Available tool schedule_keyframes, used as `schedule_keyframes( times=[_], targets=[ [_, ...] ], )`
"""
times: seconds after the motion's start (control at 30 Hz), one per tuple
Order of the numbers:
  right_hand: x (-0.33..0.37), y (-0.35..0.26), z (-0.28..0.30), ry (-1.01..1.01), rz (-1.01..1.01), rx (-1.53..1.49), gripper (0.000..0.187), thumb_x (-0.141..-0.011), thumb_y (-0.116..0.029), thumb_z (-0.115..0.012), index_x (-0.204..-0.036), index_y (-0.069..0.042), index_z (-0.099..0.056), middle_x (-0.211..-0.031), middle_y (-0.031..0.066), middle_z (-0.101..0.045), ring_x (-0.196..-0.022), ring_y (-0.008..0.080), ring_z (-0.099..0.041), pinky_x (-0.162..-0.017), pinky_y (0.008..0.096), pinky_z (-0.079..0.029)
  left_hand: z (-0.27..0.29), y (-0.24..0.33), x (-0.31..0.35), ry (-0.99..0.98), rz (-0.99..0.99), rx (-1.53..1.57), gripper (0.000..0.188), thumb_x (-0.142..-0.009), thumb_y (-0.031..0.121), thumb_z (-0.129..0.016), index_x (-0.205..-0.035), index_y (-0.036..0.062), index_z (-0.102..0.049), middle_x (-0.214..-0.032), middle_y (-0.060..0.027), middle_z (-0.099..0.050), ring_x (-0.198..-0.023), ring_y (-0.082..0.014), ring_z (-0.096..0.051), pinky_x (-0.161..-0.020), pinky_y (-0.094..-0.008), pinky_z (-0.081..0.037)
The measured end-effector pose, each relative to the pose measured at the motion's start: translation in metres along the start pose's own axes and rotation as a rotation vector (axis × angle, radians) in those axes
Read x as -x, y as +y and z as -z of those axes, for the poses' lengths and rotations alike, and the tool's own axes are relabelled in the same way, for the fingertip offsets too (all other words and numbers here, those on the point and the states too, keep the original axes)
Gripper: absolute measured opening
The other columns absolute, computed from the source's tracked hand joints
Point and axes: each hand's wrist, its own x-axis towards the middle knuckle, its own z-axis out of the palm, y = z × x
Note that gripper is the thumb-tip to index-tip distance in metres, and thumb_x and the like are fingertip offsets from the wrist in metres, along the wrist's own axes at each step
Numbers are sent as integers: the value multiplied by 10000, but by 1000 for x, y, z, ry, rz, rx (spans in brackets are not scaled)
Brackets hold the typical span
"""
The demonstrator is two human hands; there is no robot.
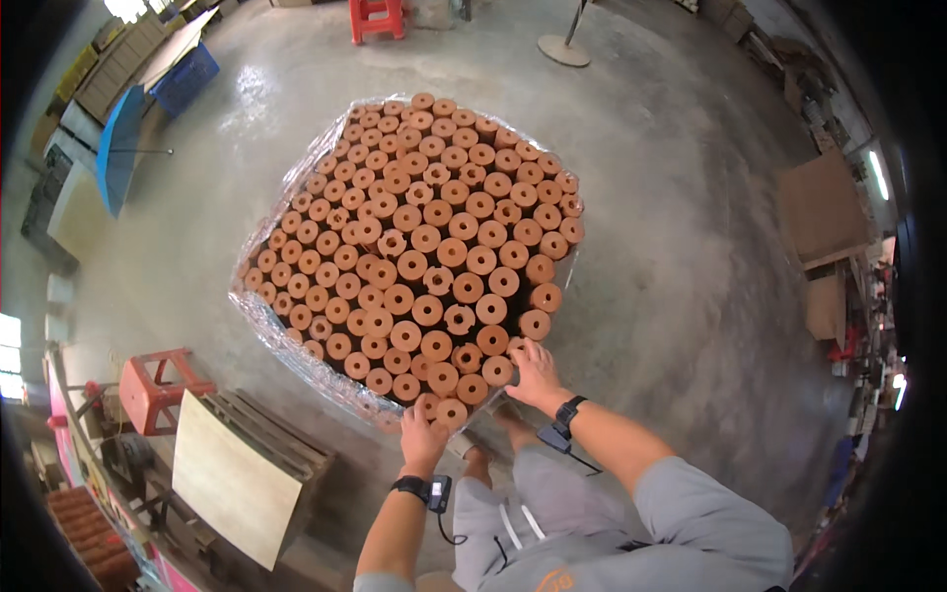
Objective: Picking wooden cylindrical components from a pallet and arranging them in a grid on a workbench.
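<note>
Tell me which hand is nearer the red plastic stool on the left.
Left. The left hand is at the near edge of the orange-brown cylinders, right of the red plastic stool; the right hand is also by the cylinders, but farther right of the stool.

Partial orange lettering (pixel 555 580) at the lower edge, not fully legible, on grey clothing (pixel 705 513).

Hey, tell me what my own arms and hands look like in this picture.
Your left hand and right hand are ungloved. Each wrist wears a black strap with a small dark box and a thin dark cable. Your grey sleeves leave both forearms bare.
</note>
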Motion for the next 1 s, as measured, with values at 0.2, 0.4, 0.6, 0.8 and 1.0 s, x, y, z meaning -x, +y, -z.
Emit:
schedule_keyframes(
  times=[0.2, 0.4, 0.6, 0.8, 1.0],
  targets=[
    [-32, -10, -26, -174, -150, 101, 1098, -644, -414, -906, -1509, -38, -343, -1594, 283, -216, -1494, 494, -159, -1210, 602, -190, -43, 8, -43, -21, 109, 45, 1065, -709, 215, -790, -1588, 125, -196, -1529, -333, -263, -1375, -523, -354, -1085, -525, -415],
    [-23, -2, -37, -67, -101, 6, 941, -681, -372, -898, -1416, -46, -410, -1563, 283, -240, -1485, 498, -152, -1197, 608, -209, -66, 20, -58, -7, 191, 99, 1004, -748, 154, -696, -1599, 131, -164, -1557, -386, -190, -1341, -566, -398, -1066, -527, -440],
    [-12, -12, -43, 47, 61, -129, 661, -740, -281, -843, -1266, -31, -528, -1450, 269, -376, -1380, 448, -342, -1152, 542, -305, -52, 14, -49, 47, 85, -22, 935, -744, 125, -707, -1568, 122, -265, -1558, -374, -204, -1353, -546, -403, -1018, -516, -488],
    [-15, -9, -48, 164, -264, -168, 558, -746, -253, -825, -1168, -40, -528, -1252, 218, -477, -1198, 413, -454, -1037, 510, -389, -43, 1, -47, 2, 90, 13, 828, -760, 137, -694, -1516, 128, -356, -1541, -322, -281, -1322, -505, -450, -993, -491, -513],
    [-25, -7, -55, 107, -373, -115, 635, -719, -310, -828, -1194, -19, -523, -1200, 215, -477, -1158, 411, -472, -1002, 501, -408, -42, -6, -59, -142, -19, -230, 809, -722, 87, -706, -1471, 134, -404, -1462, -302, -383, -1234, -457, -522, -952, -457, -530]
  ],
)
